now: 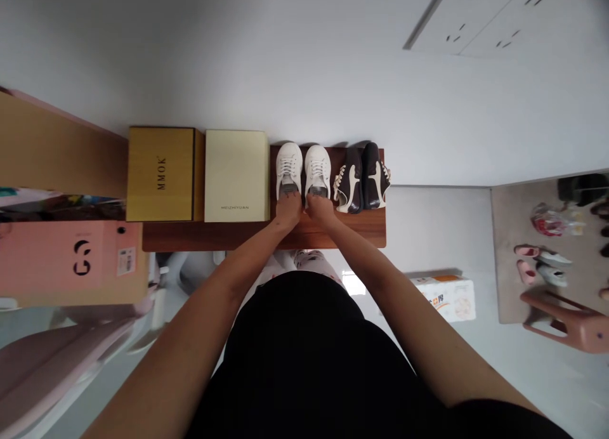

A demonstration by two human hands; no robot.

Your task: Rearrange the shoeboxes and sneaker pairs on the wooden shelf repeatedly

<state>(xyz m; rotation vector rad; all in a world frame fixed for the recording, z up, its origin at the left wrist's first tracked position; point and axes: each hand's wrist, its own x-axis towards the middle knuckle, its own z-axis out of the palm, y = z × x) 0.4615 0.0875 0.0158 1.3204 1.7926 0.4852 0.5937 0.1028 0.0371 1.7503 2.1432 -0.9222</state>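
Observation:
Two white sneakers stand side by side on a reddish-brown wooden shelf (333, 237), toes toward the wall. My left hand (288, 209) is closed on the heel of the left white sneaker (288, 158). The heel of the right white sneaker (317, 160) is gripped by my right hand (320, 208). Both heels are largely covered by my fingers. Just to the right sits a pair of dark sneakers (354, 179) with cream trim. On the left, a cream shoebox (236, 172) lies beside the white pair, and a gold shoebox (162, 172) adjoins it.
A pink box (61, 255) and a pink chair (61, 369) are at the left. The white wall (304, 77) rises behind the shelf. To the right, a white printed package (450, 298) lies on the floor, with a pink stool (566, 321) and slippers (526, 262) farther off.

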